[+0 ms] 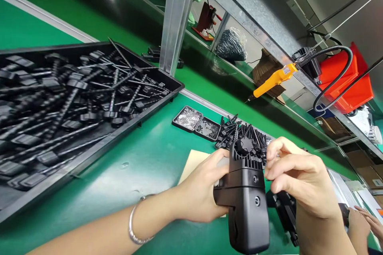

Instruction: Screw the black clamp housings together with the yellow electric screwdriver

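My left hand (205,191), with a silver bangle at the wrist, is wrapped around a black plastic device (249,215). The device has a ribbed section, two visible screws and a round ridged knob (244,146) at its far end. Just right of the knob, my right hand (302,171) has its thumb and fingers curled in a pinch. Whatever lies between those fingertips is too small or hidden to make out. Below the right hand, another black part (285,215) rests on the green table. A beige sheet (191,161) lies partly under my left hand.
A large black tray (89,155) full of black threaded rods takes up the left. Two small boxes of tiny metal parts (188,117) sit near a pile of black threaded pieces (236,127). A yellow electric screwdriver (271,81) hangs above. Another person's hands (359,223) show at right.
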`<state>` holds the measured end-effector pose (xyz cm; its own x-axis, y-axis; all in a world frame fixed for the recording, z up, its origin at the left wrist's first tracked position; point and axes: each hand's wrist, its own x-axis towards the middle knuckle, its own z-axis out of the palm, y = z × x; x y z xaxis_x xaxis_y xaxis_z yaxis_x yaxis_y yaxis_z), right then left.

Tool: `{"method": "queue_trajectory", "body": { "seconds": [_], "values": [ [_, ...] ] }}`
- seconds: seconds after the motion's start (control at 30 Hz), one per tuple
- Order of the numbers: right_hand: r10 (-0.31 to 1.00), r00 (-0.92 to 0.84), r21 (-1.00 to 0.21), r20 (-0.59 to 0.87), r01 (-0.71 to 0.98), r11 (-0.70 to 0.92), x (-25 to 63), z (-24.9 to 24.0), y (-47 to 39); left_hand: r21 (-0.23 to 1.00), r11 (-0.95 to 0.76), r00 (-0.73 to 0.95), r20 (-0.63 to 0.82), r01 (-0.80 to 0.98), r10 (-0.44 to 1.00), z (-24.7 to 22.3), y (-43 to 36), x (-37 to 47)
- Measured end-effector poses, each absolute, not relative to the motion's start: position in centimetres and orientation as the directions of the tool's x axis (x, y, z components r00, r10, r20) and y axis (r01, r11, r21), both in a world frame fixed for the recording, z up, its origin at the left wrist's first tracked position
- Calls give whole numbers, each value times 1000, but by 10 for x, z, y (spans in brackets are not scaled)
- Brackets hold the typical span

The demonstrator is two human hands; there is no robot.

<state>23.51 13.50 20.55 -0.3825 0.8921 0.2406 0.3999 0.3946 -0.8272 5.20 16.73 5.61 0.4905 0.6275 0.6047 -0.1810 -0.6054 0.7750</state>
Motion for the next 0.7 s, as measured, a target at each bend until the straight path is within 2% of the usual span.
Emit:
{"method": "queue_trajectory", "body": {
  "seconds": [0.13, 0.27, 0.5, 0.7],
  "values": [
    [923, -384, -917, 12, 363, 163, 231, 201, 146, 766, -618, 472, 616, -176, 630, 56, 168, 52],
    [914, -382, -939, -137, 344, 3, 228, 200, 156, 766, -616, 483, 616, -184, 622, 57, 168, 52],
    [910, -325, -904, -259, 414, -110, 221, 205, 160, 781, -597, 497, 597, -182, 629, 54, 167, 52],
    [906, -306, -844, -292, 529, -93, 220, 216, 161, 791, -585, 494, 586, -179, 642, 57, 168, 52]
  ]
}}
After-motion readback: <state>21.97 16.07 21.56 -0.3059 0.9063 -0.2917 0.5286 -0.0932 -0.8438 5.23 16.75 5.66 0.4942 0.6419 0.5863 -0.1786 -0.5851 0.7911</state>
